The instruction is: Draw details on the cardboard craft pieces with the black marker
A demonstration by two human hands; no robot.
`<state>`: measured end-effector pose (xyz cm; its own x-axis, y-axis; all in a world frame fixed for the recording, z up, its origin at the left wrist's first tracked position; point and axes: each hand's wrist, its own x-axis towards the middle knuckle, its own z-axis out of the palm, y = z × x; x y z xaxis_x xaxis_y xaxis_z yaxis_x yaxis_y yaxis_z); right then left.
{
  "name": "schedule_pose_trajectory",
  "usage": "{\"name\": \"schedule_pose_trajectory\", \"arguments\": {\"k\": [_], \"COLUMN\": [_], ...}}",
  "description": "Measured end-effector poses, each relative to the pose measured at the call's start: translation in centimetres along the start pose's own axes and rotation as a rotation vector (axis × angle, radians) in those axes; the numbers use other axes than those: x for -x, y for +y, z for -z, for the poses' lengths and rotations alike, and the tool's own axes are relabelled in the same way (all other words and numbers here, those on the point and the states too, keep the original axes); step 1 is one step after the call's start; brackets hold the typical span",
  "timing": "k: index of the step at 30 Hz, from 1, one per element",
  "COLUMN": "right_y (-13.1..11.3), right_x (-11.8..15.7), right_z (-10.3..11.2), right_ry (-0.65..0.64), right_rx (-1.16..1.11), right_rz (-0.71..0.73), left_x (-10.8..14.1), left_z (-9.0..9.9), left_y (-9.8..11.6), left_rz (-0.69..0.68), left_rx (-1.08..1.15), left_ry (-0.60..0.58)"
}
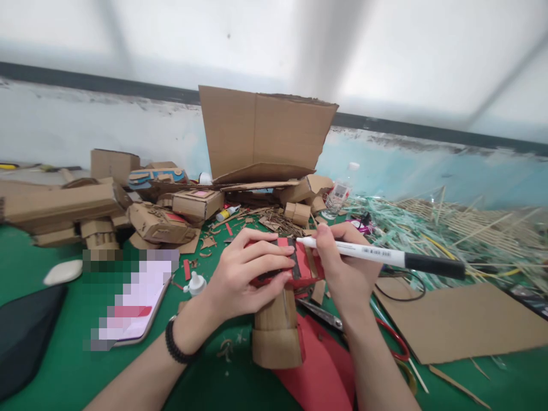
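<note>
Two hands meet over the green desk (214,377) toward its near edge, which is cut off: the left hand (246,274), fingers loosely spread and bent, holds the red-and-black cardboard piece (303,261) and covers its left part. The right hand (349,271), closed around a white marker (385,257), hides the piece's right end; pixelation obscures part of the phone (152,305) toward the left edge.

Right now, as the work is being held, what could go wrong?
The white marker has its tip close to the left hand, so a slip could ink the fingers. The scissors lie near the right forearm, which might brush them. The small white bottle beside the left wrist could get knocked.
</note>
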<state>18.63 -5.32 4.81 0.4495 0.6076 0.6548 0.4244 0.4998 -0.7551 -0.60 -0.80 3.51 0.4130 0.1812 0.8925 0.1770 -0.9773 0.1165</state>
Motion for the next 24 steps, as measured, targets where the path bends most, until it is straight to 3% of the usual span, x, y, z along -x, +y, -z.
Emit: {"name": "schedule_pose_trajectory", "arguments": {"k": [5,19,24], "right_y": [-0.50,-0.02,0.07], "right_x": [-0.16,0.07,-0.22], "right_z": [0.46,0.95,0.83], "right_ry": [0.008,-0.077,-0.049], "right_rx": [-0.009,-0.055,-0.052], "right_rz": [0.069,0.025,0.001], "left_x": [0.02,0.12,0.10], "left_z": [-0.03,-0.07,0.02], "left_y": [-0.10,-0.20,-0.22], "left_rz": [-0.005,-0.002,-0.007], "left_rx": [0.009,0.021,0.005], "left_ry": [0.002,0.000,-0.006]}}
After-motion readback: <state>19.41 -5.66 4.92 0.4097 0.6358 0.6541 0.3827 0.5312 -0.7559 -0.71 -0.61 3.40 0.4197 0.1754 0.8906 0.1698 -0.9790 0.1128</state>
